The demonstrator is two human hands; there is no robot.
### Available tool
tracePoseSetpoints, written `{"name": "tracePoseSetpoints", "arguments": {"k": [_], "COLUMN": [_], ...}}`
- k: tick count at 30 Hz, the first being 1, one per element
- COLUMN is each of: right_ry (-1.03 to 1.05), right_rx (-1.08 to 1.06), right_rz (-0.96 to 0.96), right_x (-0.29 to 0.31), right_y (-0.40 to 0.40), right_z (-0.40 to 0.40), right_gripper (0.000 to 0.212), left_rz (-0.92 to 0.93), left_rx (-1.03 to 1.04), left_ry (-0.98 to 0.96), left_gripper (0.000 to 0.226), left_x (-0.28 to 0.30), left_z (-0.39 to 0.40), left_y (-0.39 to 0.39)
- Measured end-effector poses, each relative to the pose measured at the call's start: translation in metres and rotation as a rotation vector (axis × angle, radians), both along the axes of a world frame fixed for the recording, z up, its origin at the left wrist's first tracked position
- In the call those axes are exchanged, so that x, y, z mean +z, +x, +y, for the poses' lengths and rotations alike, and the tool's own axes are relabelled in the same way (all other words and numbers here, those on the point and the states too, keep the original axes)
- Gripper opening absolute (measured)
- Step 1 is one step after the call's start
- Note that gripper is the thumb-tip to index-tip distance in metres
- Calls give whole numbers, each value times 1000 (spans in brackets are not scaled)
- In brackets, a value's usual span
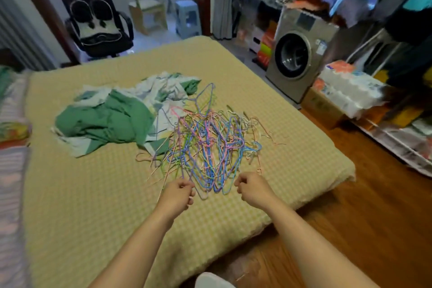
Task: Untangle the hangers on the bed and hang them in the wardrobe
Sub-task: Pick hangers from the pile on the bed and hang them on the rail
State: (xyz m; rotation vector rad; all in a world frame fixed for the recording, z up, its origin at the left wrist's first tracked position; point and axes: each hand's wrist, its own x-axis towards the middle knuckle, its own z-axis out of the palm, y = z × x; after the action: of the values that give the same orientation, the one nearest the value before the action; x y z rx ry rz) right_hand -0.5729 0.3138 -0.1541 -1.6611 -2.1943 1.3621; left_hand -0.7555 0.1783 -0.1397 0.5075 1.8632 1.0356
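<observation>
Head view of a bed [93, 194] with a yellow checked cover. A tangled heap of thin wire hangers [208, 142], blue, pink, green and cream, lies on the near right part of the bed, just right of a crumpled green and white cloth [105, 121] that it partly overlaps. The heap's long axis runs from near to far, with one blue hanger jutting out at the far end and several loops reaching toward the near edge. The left hand [178, 194] sits at the heap's near left edge, its grip curled, the fingertips pinching thin wires there. The right hand [253, 187] sits at the near right edge, fingers curled into a loose fist; whether its grip holds a wire cannot be told. The nearest blue loops lie between the two hands. Beyond the bed's right side stand a washing machine [297, 54] and an open wardrobe rack [397, 18] loaded with clothes, on a wooden floor [350, 229].
</observation>
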Motion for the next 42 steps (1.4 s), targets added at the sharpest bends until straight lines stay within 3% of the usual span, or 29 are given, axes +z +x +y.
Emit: {"name": "tracePoseSetpoints", "arguments": {"k": [9, 15, 19, 22, 24, 27, 31, 33, 36, 39, 42], "right_ry": [-144, -231, -229, -143, -99, -159, -210, -209, -240, -242, -246], "right_rx": [-111, 142, 276, 336, 340, 298, 211, 217, 199, 157, 139], "right_rz": [-137, -183, -180, -151, -122, -40, 51, 52, 59, 64, 41], "right_x": [-86, -137, -174, -216, -214, -254, -286, -291, -287, -280, -277], "right_y": [8, -31, -68, -100, -107, -108, -102, -100, -98, -97, -97], "right_z": [88, 155, 203, 232, 240, 245, 242, 239, 230, 224, 215], "right_gripper": [22, 20, 20, 21, 22, 20, 23, 36, 48, 44, 37], "left_rz": [-96, -72, -9, 183, 370, 557, 758, 841, 887, 853, 1000], "left_rx": [30, 166, 175, 126, 78, 46, -60, -105, -112, -44, -15], "left_ry": [-170, -297, -438, -532, -558, -542, -601, -635, -531, -385, -289], "left_gripper": [21, 21, 15, 13, 27, 41, 20, 16, 35, 56, 50], "left_x": [-68, -106, -165, -239, -262, -339, -398, -394, -363, -324, -297], "left_z": [55, 94, 112, 140, 158, 188, 195, 193, 186, 172, 149], "left_y": [-23, -14, -15, -43, -66, -95, -108, -111, -118, -121, -122]}}
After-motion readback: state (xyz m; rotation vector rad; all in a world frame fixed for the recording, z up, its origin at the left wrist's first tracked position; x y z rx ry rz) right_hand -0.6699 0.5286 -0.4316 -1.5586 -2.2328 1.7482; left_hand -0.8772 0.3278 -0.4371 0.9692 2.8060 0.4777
